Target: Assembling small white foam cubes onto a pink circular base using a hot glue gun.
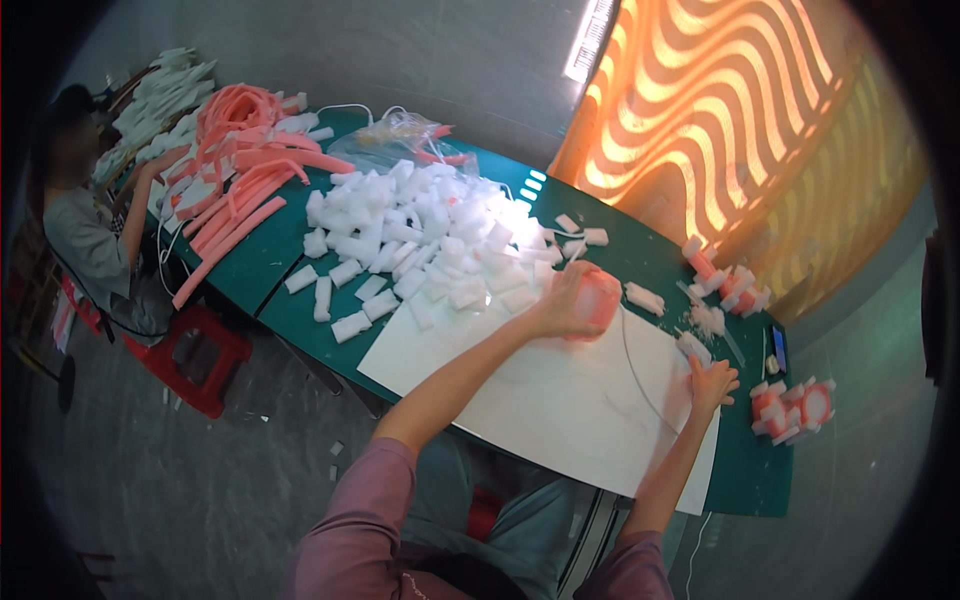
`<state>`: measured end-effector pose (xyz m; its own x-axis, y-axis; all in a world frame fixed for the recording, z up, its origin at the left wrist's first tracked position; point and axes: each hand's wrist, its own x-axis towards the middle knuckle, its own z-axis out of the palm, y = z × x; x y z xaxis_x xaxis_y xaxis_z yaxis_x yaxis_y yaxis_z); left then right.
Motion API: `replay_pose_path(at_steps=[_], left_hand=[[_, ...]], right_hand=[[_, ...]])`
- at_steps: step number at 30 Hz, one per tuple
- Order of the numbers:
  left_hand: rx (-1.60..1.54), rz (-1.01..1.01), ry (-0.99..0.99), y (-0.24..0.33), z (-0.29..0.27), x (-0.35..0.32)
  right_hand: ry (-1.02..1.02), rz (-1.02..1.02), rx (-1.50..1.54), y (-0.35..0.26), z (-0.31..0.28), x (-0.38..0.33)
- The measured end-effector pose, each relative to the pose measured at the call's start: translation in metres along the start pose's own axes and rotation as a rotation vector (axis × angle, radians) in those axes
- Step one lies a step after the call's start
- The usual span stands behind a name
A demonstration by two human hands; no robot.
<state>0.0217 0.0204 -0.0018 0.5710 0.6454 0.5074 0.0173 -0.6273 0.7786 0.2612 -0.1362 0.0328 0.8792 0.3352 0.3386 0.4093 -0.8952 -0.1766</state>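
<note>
My left hand is closed around the left side of a rounded pink foam piece with a pale middle, above a white board. My fingers partly hide its edge. To the right, my right hand has its fingers apart at the board's right edge. A white foam block lies just beyond its fingertips; whether they touch it I cannot tell. Another white block rests between the two hands, farther back. A thin cable runs across the board.
A large heap of white foam blocks covers the green table's middle. Pink foam tubes lie at the left, beside a seated person. Pink-and-white foam assemblies and a phone are at the right. A red stool stands left.
</note>
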Motion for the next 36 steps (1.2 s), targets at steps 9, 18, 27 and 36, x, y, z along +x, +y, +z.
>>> replay_pose_path(at_steps=[9, 18, 27, 36], left_hand=[[0.074, 0.249, 0.113, 0.008, -0.004, -0.001], [0.102, 0.291, -0.023, 0.012, 0.004, -0.006], [0.095, 0.311, 0.002, 0.008, 0.008, -0.003], [0.100, 0.235, -0.074, 0.009, -0.005, -0.005]], right_hand=[[-0.136, -1.296, 1.078, -0.238, -0.073, -0.199], [-0.182, -1.011, 0.689, -0.354, 0.004, -0.212], [-1.331, -0.736, 1.592, -0.292, -0.064, -0.167], [-0.381, -0.765, 1.756, -0.122, -0.090, -0.082]])
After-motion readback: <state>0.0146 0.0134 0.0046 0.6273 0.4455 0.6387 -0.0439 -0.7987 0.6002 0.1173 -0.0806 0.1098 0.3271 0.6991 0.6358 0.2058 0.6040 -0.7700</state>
